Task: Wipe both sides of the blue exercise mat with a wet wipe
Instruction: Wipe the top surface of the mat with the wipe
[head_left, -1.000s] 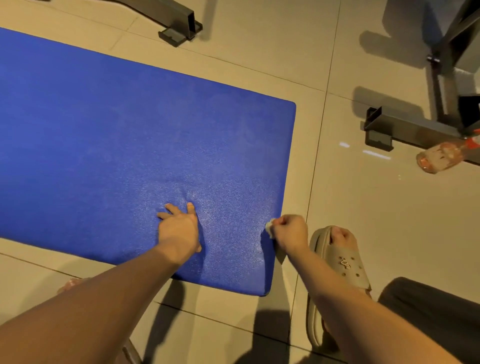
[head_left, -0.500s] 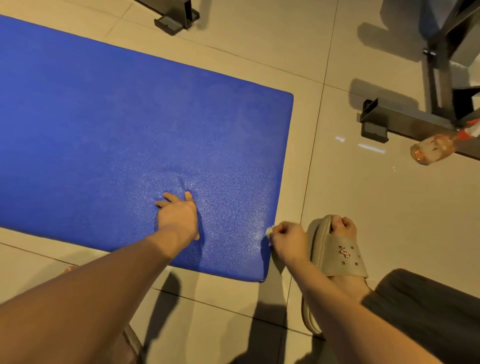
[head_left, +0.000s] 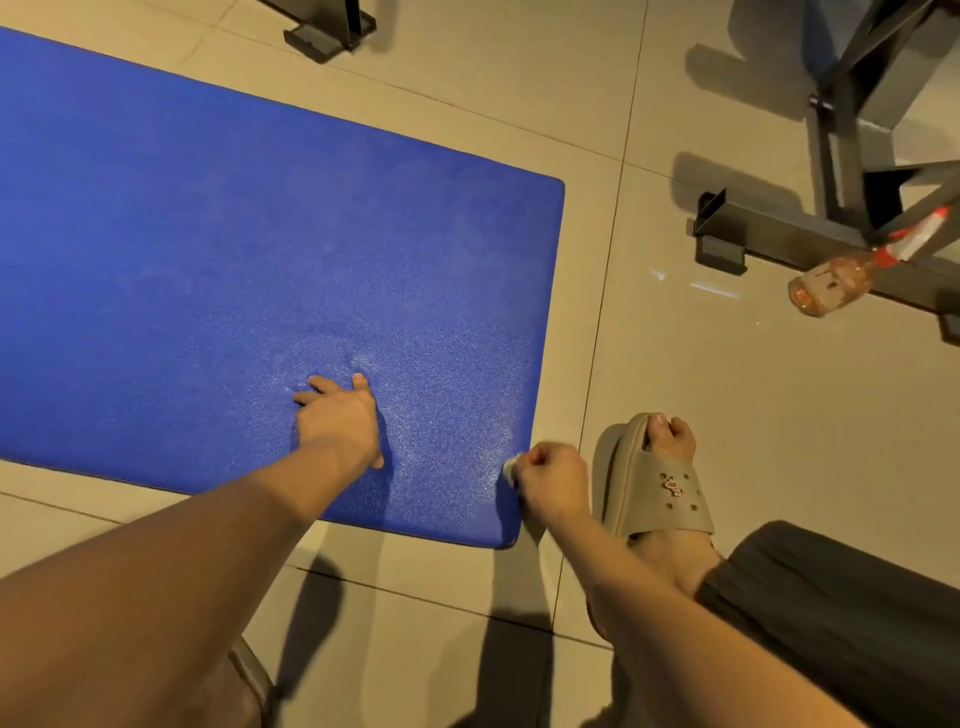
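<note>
The blue exercise mat (head_left: 218, 249) lies flat on the tiled floor and fills the left of the view. My left hand (head_left: 340, 423) presses down on it near the front right corner, fingers spread on the surface. At the mat's right edge my right hand (head_left: 550, 478) is curled round a small white wet wipe (head_left: 510, 466), of which only a bit shows past the fingers. The wipe touches the mat's edge, close to the near right corner.
My right foot in a beige slipper (head_left: 657, 483) stands just right of the mat. Dark metal frame legs (head_left: 769, 228) and a tilted bottle (head_left: 836, 283) are at the right; another frame foot (head_left: 332, 31) is beyond the mat.
My right hand with the wipe has slid off the mat's surface to its right edge. The left hand stays pressed in the same spot.
</note>
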